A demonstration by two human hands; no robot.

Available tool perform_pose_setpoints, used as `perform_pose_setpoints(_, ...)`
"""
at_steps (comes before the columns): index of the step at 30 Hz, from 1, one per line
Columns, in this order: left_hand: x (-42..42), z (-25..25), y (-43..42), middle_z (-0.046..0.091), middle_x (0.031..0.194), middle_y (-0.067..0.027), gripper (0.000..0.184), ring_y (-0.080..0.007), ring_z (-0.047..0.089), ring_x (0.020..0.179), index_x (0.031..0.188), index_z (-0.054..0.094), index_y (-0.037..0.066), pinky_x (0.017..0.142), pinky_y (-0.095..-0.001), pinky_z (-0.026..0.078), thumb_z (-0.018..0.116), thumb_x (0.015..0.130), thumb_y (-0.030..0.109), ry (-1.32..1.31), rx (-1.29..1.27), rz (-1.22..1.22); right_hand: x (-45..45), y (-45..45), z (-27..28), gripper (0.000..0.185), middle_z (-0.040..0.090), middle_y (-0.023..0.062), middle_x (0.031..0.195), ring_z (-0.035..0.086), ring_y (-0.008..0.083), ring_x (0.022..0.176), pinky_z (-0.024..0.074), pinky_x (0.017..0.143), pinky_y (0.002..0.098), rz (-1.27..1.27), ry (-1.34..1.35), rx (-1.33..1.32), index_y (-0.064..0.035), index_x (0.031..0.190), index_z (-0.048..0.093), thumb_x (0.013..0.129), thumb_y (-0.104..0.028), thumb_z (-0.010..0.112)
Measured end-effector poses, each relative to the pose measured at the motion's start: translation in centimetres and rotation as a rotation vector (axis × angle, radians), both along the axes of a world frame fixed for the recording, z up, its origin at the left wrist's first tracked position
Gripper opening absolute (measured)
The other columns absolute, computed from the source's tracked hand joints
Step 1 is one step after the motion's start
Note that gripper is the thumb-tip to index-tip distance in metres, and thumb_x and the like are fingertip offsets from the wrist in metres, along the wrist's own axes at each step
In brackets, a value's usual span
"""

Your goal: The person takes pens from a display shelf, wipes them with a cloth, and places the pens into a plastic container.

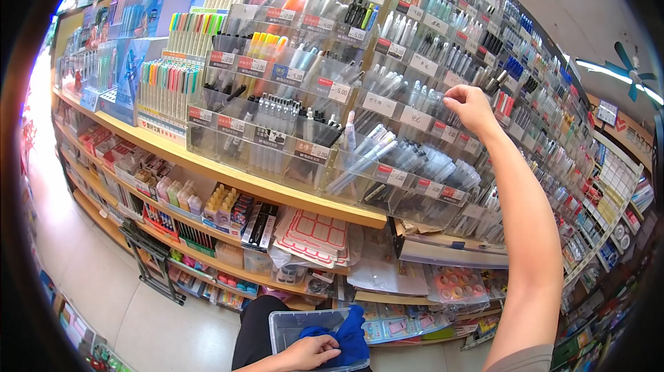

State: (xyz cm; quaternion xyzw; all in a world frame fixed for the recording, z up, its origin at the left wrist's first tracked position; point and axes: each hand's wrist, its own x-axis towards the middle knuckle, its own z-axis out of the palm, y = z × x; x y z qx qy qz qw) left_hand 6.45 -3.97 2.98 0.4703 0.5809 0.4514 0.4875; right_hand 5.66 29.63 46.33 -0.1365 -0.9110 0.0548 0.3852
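- While the right hand (pixel 472 109) is raised at the display rack (pixel 200 138), the nearest clear pens (pixel 420 95) stand just to its left, their long axes roughly upright with a lean.
- Right hand: fingers curled inward, thumb close to the index finger; whether anything is pinched cannot be determined. It is far nearer the pens than the left hand (pixel 312 352).
- Left hand: low, resting on blue cloth (pixel 354 334) at the clear box (pixel 277 336), fingers close together; a grip on the cloth cannot be confirmed.
- Box: beside a dark-clothed leg (pixel 252 327), well below the rack.
- Obstruction: a transparent compartment front, bearing a handwritten label (pixel 415 118), covers the pens' lower parts.
- Surroundings: slanting pens (pixel 363 161) lie lower left of the right hand; a wooden shelf edge (pixel 277 188) runs beneath.
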Motion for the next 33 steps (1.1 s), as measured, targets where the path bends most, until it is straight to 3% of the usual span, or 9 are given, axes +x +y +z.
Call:
perform_pose_setpoints(2, -0.1, 0.0, 0.0, 0.058, 0.079, -0.0025, 0.03, -0.0082, 0.054, 0.068, 0.105, 0.055, 0.002, 0.058, -0.0227, 0.048, 0.056, 0.088, 0.027, -0.011, -0.005, 0.005, -0.3, 0.6, -0.1, 0.017, 0.065, 0.0082, 0.075, 0.059, 0.0142, 0.072, 0.0466, 0.068, 0.0291, -0.077, 0.036, 0.059, 0.0012, 0.082, 0.064, 0.076, -0.014, 0.066)
perform_pose_setpoints(5, -0.1, 0.1, -0.1, 0.057, 0.079, -0.0024, 0.03, -0.0082, 0.054, 0.068, 0.105, 0.055, 0.002, 0.058, -0.0227, 0.048, 0.056, 0.088, 0.027, -0.028, -0.018, 0.004, -0.2, 0.6, 0.1, 0.015, 0.065, 0.0066, 0.075, 0.059, 0.0124, 0.069, 0.046, 0.065, 0.0278, -0.069, 0.207, -0.103, 0.0006, 0.08, 0.064, 0.075, -0.014, 0.067)
perform_pose_setpoints(10, -0.1, 0.1, 0.2, 0.057, 0.079, -0.002, 0.031, -0.0082, 0.054, 0.068, 0.105, 0.055, 0.002, 0.058, -0.0225, 0.048, 0.056, 0.088, 0.027, -0.033, -0.023, -0.004, 0.5, 0.1, 0.7, 0.02, 0.064, 0.0046, 0.078, 0.058, 0.0092, 0.07, 0.0438, 0.065, 0.0216, 0.101, 0.221, -0.44, -0.0013, 0.091, 0.06, 0.08, -0.017, 0.065)
perform_pose_setpoints(16, -0.1, 0.1, 0.1, 0.058, 0.079, -0.0021, 0.03, -0.0084, 0.055, 0.068, 0.105, 0.055, 0.002, 0.058, -0.0224, 0.048, 0.056, 0.088, 0.027, -0.015, -0.023, -0.001, 0.7, -0.6, 0.5, 0.017, 0.062, 0.0027, 0.081, 0.057, 0.0085, 0.074, 0.0432, 0.069, 0.0222, 0.173, 0.27, -0.461, -0.002, 0.088, 0.061, 0.079, -0.016, 0.067)
perform_pose_setpoints(26, -0.1, 0.4, -0.1, 0.058, 0.079, -0.0025, 0.031, -0.0086, 0.056, 0.068, 0.105, 0.055, 0.002, 0.058, -0.0226, 0.048, 0.056, 0.088, 0.027, 0.005, -0.01, -0.002, 0.7, 0.2, 0.4, 0.019, 0.062, 0.0027, 0.078, 0.054, 0.0099, 0.072, 0.0431, 0.069, 0.0258, -0.031, 0.096, -0.296, -0.0021, 0.084, 0.062, 0.075, -0.017, 0.07)
perform_pose_setpoints(29, -0.1, 0.3, -0.2, 0.058, 0.079, -0.0027, 0.031, -0.0088, 0.056, 0.068, 0.105, 0.055, 0.002, 0.058, -0.0227, 0.048, 0.056, 0.088, 0.027, 0.008, -0.002, 0.002, 0.9, -0.9, 0.3, 0.018, 0.06, -0.001, 0.078, 0.051, 0.0066, 0.072, 0.0407, 0.068, 0.022, -0.087, 0.024, -0.268, -0.0031, 0.086, 0.061, 0.077, -0.016, 0.069)
perform_pose_setpoints(30, -0.1, 0.3, -0.2, 0.058, 0.079, -0.0028, 0.031, -0.0088, 0.056, 0.068, 0.105, 0.055, 0.002, 0.058, -0.0228, 0.048, 0.056, 0.088, 0.027, 0.006, -0.001, 0.003, 1.0, -0.9, 0.2, 0.02, 0.063, 0.0045, 0.078, 0.055, 0.0114, 0.072, 0.0438, 0.067, 0.0277, -0.079, -0.004, -0.218, -0.0012, 0.084, 0.063, 0.075, -0.018, 0.07)
perform_pose_setpoints(33, -0.1, 0.1, -0.1, 0.058, 0.079, -0.0028, 0.031, -0.0087, 0.056, 0.068, 0.105, 0.055, 0.002, 0.058, -0.0228, 0.048, 0.056, 0.088, 0.027, -0.002, 0.0, 0.003, 0.9, -0.7, 0.7, 0.02, 0.063, 0.0056, 0.078, 0.056, 0.0123, 0.071, 0.0448, 0.067, 0.0283, -0.112, -0.084, -0.119, -0.0002, 0.085, 0.063, 0.076, -0.017, 0.068)
